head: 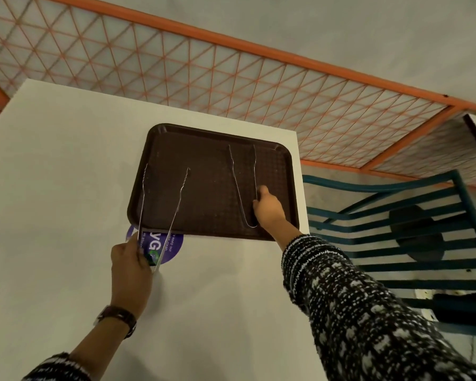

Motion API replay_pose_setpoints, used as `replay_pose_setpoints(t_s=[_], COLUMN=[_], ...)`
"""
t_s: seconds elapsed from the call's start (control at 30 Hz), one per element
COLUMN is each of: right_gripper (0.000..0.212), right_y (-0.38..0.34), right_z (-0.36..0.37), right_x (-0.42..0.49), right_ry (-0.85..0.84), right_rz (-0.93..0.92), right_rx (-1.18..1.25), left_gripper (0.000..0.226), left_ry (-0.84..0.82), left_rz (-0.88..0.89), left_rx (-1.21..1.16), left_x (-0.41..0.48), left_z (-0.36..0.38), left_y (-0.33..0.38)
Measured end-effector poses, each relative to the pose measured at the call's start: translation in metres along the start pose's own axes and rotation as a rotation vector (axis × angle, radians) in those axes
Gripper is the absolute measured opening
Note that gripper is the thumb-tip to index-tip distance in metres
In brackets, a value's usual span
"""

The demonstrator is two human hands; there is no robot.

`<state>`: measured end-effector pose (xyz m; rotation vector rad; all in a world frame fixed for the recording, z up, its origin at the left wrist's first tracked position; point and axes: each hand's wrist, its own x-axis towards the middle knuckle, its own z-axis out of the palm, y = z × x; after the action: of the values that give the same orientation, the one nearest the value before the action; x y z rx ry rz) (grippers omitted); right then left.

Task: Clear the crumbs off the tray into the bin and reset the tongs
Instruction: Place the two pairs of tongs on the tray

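Left hand (131, 259): clamped on slim steel tongs (160, 213); lay them parallel.
Right hand (268, 207): pinching second steel tongs (243, 188) on brown plastic tray (204, 188).

A dark brown rectangular tray (204, 188) with rounded corners lies flat at frame centre. One pair of thin metal tongs (160, 207) spreads open across its left side, hinge end hanging past the near rim. A second pair of tongs (243, 188) lies on the tray's right half, arms pointing toward the top of the frame.
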<state>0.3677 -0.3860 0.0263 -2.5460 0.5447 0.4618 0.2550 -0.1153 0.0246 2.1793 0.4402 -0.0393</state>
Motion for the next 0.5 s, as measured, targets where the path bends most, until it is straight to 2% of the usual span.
replay_pose_setpoints(t_s=[0.17, 0.5], right_gripper=[0.036, 0.037], right_y=[-0.005, -0.014], right_z=[0.013, 0.015], right_x=[-0.008, -0.005], right_ry=[0.013, 0.005], right_rz=[0.057, 0.132], right_rx=[0.105, 0.217], left_gripper=[0.032, 0.04], left_ry=[-0.008, -0.001], left_rz=[-0.003, 0.03], left_rx=[0.01, 0.014], left_x=[0.005, 0.013], left_z=[0.008, 0.025], left_y=[0.009, 0.024])
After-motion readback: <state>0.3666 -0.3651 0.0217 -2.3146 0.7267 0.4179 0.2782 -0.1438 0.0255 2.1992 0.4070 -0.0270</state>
